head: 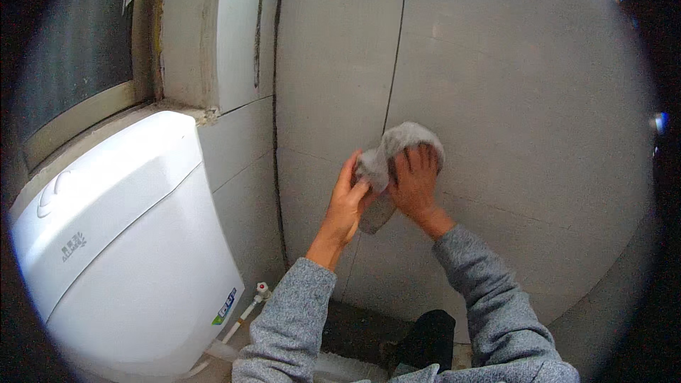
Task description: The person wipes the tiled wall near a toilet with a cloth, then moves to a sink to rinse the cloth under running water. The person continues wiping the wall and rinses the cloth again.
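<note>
A light grey cloth (407, 135) lies bunched against the grey tiled wall (505, 133), across a dark vertical joint. My right hand (417, 183) presses its right part to the wall, fingers spread over the fabric. The left end of the cloth is gripped in my left hand (346, 202), thumb and fingers around it. Below the hands hangs a darker patch, and I cannot tell whether it is cloth or shadow. My palms are hidden. Grey sleeves cover both forearms.
On the left is a white toilet cistern (149, 255) with a flush button, under a metal-framed window (80, 58). A small valve (262, 290) with a white pipe sits low beside it. My dark-clad leg (431, 335) shows at the bottom.
</note>
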A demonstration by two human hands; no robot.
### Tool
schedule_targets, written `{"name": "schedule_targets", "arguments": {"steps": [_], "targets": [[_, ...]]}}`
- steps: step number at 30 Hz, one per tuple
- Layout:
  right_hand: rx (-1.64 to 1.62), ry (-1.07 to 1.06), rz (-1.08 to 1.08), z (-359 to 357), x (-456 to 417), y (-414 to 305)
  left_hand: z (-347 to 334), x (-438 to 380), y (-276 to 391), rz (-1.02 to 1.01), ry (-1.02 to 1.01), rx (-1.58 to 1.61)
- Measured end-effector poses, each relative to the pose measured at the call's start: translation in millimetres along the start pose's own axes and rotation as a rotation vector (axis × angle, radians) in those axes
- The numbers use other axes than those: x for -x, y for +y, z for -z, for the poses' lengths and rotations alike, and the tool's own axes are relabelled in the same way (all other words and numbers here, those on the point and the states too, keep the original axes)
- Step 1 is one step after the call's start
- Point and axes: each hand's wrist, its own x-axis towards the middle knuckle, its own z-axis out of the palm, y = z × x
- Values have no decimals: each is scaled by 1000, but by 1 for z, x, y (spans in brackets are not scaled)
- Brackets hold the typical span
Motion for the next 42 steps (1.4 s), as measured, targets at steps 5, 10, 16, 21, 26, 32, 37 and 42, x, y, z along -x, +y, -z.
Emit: {"name": "schedule_targets", "arguments": {"steps": [5,10,16,21,26,32,37,42], "targets": [[340,-152,-76,11,-12,80,-20,-43,-32,-454,-381,-1060],[476,-173,-89,64,-25,127,-43,-66,-43,-652,-482,-1649],[464,-59,3,17,-92,115,-40,-103,-15,-801,-118,-1888],[97,-135,75,-41,-147,42,12,-104,20,-598,100,-1857],[-302,-386,161,-109,-33,-17,96,-41,-39,-124,-86,-1956],[-129,-543,144,-40,-16,13,48,-13,-40,-174,-278,-1724],[365,-109,101,6,-100,86,-31,-74,-12,-621,-227,-1618],[384,65,144,-20,-163,77,-33,-111,24,-705,-5,-1722]]}}
